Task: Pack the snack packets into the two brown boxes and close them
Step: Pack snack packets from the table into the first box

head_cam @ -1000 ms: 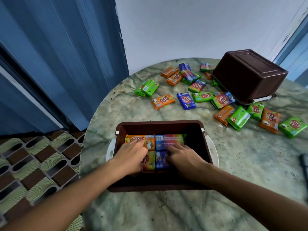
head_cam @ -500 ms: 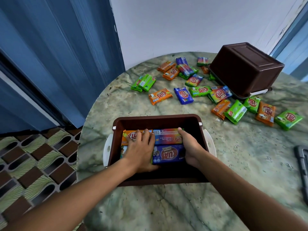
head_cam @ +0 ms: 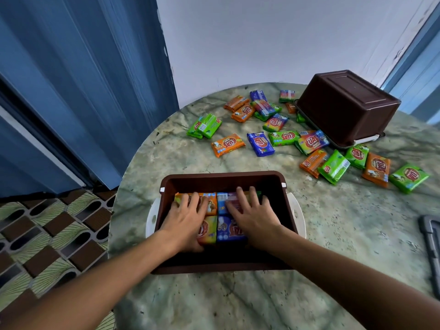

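My left hand (head_cam: pixel 184 216) lay flat, fingers spread, on the orange packets (head_cam: pixel 207 228) in the near box (head_cam: pixel 223 178). My right hand (head_cam: pixel 252 216) lay flat too, fingers straight and spread, pressing on the blue packets (head_cam: pixel 228 231) beside them. Neither hand gripped anything. The box stood open on the table (head_cam: pixel 333 234) straight before me, its white handles (head_cam: pixel 298 214) sticking out at both sides, the packets in two rows on its bottom. The second box (head_cam: pixel 345 103) lay upside down and tilted at the far right of the table, its rim resting on a few packets. The loose packets (head_cam: pixel 259 144) were scattered well beyond the near box, orange, green and blue, in a band from the middle to the right. A dark lid (head_cam: pixel 432 246) lay at the right edge.
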A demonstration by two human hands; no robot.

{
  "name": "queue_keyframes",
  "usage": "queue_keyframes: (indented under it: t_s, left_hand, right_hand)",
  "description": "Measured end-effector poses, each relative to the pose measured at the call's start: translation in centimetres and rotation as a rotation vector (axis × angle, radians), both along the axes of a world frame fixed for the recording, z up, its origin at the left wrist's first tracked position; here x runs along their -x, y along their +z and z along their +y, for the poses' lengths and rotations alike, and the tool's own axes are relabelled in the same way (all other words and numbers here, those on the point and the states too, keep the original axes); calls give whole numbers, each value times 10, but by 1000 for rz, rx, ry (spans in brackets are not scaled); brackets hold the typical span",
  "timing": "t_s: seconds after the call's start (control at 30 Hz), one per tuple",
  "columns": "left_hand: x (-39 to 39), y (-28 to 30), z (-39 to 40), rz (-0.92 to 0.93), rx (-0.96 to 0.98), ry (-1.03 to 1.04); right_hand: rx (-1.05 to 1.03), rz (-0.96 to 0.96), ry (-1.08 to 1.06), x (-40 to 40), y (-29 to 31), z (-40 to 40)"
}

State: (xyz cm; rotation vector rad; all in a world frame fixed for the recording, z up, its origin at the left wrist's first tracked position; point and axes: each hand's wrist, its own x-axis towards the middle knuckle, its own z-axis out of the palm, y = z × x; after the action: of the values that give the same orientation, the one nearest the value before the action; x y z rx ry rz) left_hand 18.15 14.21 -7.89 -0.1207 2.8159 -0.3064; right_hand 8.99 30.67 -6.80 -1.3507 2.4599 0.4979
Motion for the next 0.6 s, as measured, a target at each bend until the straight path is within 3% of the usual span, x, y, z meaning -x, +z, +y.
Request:
queue_keyframes:
  t_s: [0.2,0.27,0.3,0.37,0.43,0.47,0.5,0.53,0.6]
  left_hand:
    - [6,1,-1,-18,11,-31]
    - [8,8,-10,-53,-92,-18]
    - [7,15,-16,-39,-242,-6]
    - [1,31,-31,180,-630,33]
    - [-7,39,-44,640,-722,104]
    - [-12,32,-55,809,-692,221]
    - [-19,26,-64,859,-705,403]
    - [-19,19,-71,771,-819,621]
    - [-21,10,-71,419,-1274,1034]
  right_hand:
    - [-48,14,5,-3,-12,-8]
    - [-65,-81,-16,-1,-3,-8]
    - [-43,-161,-38,3,5,-7]
    - [216,-317,-113,14,26,0]
    - [657,-314,-251,31,42,13]
    - [826,-223,-350,41,47,21]
    - [913,-118,-462,52,46,31]
    - [920,-61,-607,64,42,41]
    - [796,-269,-894,75,28,56]
